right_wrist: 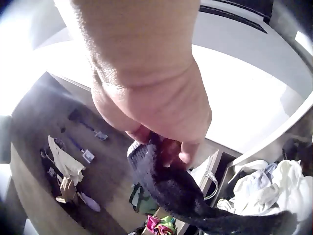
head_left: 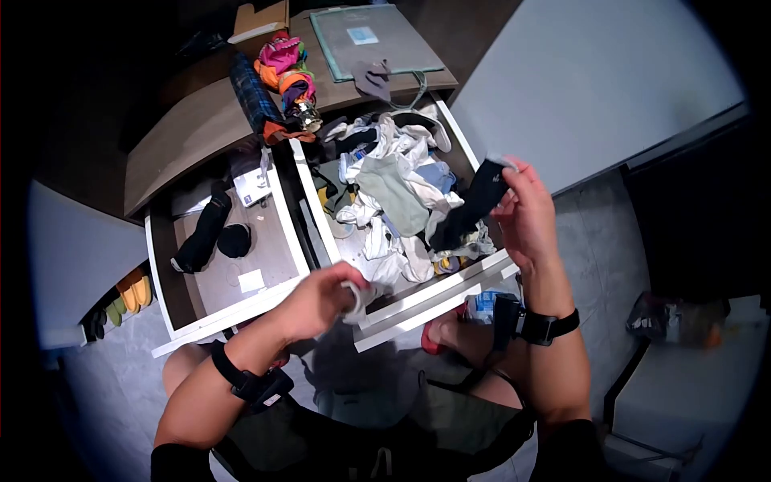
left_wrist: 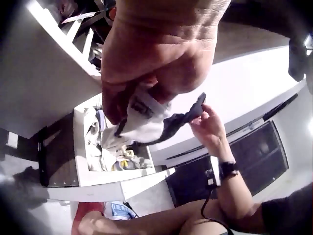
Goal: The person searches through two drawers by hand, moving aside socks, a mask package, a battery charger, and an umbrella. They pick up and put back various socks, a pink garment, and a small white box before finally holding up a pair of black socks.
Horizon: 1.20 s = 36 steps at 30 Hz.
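My right hand [head_left: 528, 213] pinches a black sock [head_left: 474, 207] by its cuff, over the right side of the right drawer [head_left: 438, 299]. The sock hangs down to the left, over a jumble of white, grey and dark socks [head_left: 393, 193]. In the left wrist view, a white sock [left_wrist: 145, 119] with dark lettering is gripped in my left hand [head_left: 317, 304], in front of that drawer's near corner. In the left drawer [head_left: 241, 317] lie a long black sock [head_left: 207, 231] and a balled black sock [head_left: 234, 240].
On the cabinet top [head_left: 181, 124] lie a bright multicoloured bundle [head_left: 285, 68], a dark plaid roll [head_left: 253, 92], a teal-edged grey flat bag [head_left: 381, 48] and a grey cloth [head_left: 373, 79]. A large white panel [head_left: 602, 80] stands at right. Shoes [head_left: 132, 291] sit on the floor at left.
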Tool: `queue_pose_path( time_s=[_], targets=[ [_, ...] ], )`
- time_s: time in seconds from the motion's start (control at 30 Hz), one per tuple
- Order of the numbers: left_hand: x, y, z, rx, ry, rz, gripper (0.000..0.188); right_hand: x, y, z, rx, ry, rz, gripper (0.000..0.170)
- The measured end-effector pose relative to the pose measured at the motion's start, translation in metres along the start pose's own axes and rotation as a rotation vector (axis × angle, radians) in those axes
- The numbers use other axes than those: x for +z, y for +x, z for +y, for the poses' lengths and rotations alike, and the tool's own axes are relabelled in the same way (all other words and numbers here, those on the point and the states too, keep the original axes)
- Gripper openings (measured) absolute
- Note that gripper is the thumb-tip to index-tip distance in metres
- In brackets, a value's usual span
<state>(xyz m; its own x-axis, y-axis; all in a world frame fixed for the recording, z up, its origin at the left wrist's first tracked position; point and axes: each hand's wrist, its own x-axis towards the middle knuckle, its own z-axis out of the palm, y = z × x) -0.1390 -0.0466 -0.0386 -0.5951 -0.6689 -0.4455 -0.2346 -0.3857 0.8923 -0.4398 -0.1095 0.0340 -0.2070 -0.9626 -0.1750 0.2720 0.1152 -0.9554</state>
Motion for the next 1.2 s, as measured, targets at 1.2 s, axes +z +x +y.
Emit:
queue_pose_path(
  time_s=[1.2],
  targets=[
    [0.024, -0.017, 0.014, 0.017, 0.432, -0.122, 0.033, 0.016, 0.035, 0.062, 0.282, -1.087, -0.612, 0.017]
  ],
)
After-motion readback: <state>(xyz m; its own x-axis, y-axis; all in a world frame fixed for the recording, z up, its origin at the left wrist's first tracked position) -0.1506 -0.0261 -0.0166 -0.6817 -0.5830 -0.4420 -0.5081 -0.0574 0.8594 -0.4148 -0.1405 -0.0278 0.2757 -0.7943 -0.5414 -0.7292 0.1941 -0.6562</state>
